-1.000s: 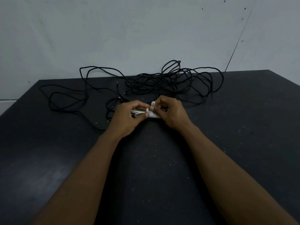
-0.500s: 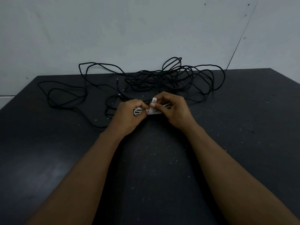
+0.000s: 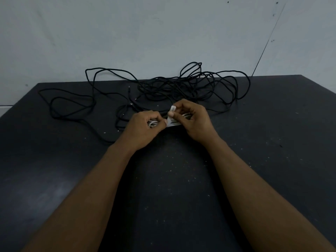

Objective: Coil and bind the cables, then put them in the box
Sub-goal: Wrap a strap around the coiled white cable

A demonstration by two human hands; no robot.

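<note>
A small coiled white cable lies between my two hands at the middle of the black table. My left hand grips the coil's left end with curled fingers. My right hand pinches a white binding strap that stands up from the coil, its free end pointing up. Much of the coil is hidden under my fingers. Behind my hands a long black cable lies loose and tangled across the table's far half. No box is in view.
Loops of the black cable spread toward the far left of the table. A grey wall rises right behind the table's far edge. White specks dot the tabletop near me.
The white strap has been lifted upright off the coil by my right hand. Both hands have stayed over the coil, shifting only slightly.
</note>
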